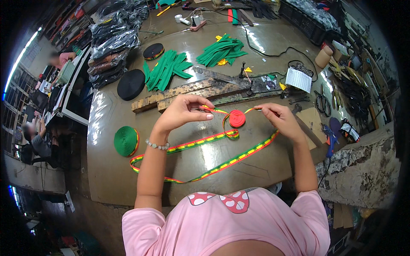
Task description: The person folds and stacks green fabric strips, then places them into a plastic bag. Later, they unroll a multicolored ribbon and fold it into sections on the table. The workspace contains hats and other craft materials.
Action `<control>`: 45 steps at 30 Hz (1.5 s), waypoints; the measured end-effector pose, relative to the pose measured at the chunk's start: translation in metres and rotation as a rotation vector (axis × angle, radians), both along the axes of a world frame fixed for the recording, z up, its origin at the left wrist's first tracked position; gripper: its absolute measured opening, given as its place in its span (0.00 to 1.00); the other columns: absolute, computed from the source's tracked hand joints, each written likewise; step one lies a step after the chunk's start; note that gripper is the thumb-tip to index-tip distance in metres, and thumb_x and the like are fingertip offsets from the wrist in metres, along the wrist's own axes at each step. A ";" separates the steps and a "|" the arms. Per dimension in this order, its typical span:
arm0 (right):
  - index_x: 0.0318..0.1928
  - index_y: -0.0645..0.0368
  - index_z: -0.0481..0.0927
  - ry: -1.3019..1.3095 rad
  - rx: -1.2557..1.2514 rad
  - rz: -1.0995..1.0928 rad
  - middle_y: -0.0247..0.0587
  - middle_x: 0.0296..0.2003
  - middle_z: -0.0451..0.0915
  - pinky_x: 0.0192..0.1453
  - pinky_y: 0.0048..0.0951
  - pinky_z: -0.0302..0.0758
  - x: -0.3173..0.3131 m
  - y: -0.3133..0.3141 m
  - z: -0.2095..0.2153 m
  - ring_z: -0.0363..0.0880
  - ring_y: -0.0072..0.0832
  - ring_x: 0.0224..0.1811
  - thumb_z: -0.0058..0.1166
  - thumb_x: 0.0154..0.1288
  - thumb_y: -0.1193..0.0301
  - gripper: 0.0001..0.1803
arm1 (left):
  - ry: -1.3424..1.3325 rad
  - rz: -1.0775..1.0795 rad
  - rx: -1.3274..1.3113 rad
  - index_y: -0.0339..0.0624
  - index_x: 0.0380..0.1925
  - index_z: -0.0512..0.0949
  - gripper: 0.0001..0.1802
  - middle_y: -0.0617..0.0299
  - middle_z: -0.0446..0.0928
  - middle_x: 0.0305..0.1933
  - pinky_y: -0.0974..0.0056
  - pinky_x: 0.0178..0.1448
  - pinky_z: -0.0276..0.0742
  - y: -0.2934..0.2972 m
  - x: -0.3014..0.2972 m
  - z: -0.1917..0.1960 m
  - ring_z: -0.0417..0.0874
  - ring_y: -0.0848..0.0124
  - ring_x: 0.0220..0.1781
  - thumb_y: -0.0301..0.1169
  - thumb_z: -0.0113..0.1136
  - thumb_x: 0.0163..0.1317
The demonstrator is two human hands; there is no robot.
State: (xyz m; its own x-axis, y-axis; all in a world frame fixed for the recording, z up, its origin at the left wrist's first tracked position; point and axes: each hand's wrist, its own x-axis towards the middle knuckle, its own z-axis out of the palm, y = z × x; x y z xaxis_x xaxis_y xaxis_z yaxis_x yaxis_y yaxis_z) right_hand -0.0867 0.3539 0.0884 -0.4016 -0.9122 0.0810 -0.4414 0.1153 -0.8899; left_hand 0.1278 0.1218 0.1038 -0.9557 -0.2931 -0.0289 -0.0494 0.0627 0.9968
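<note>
A patterned ribbon (228, 163) in red, yellow and green with dark leaf shapes runs in a long loop over the table. My left hand (184, 113) pinches one part of it between thumb and fingers. With thumb and finger my right hand (279, 119) grips another stretch, right of a small red roll (237, 118). This roll lies between both hands, with ribbon passing beside it. Left of my left forearm sits a larger coil of green strap (126, 141) whose edge shows the same pattern.
Beyond my hands lie metal bars (183, 91) with a small clamp-like fixture (247, 79). Bundles of green strips (168, 70), a black roll (131, 85) and a dark cable (273, 55) are farther back. Scissors (323, 102) and a blue glue gun (331, 138) lie at right.
</note>
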 end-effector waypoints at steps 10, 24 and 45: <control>0.42 0.65 0.77 -0.442 0.104 0.218 0.32 0.30 0.78 0.36 0.17 0.70 -0.004 -0.011 -0.018 0.70 0.13 0.30 0.47 0.69 0.63 0.16 | 0.200 0.504 0.286 0.37 0.42 0.77 0.13 0.66 0.78 0.34 0.77 0.35 0.71 -0.042 -0.053 -0.049 0.75 0.82 0.34 0.32 0.62 0.59; 0.45 0.62 0.76 -0.529 0.097 -0.112 0.32 0.28 0.78 0.21 0.13 0.61 -0.049 -0.054 0.001 0.67 0.12 0.22 0.53 0.64 0.68 0.12 | -0.079 0.781 -0.730 0.47 0.52 0.72 0.33 0.60 0.81 0.27 0.57 0.41 0.70 -0.082 -0.113 -0.087 0.82 0.64 0.35 0.44 0.70 0.45; 0.26 0.55 0.78 -0.421 0.196 -0.266 0.22 0.17 0.68 0.22 0.18 0.53 -0.108 -0.072 -0.056 0.59 0.12 0.18 0.62 0.56 0.62 0.12 | -0.410 0.740 -0.734 0.44 0.62 0.57 0.47 0.43 0.79 0.43 0.51 0.46 0.73 -0.079 -0.111 -0.077 0.80 0.49 0.46 0.61 0.57 0.48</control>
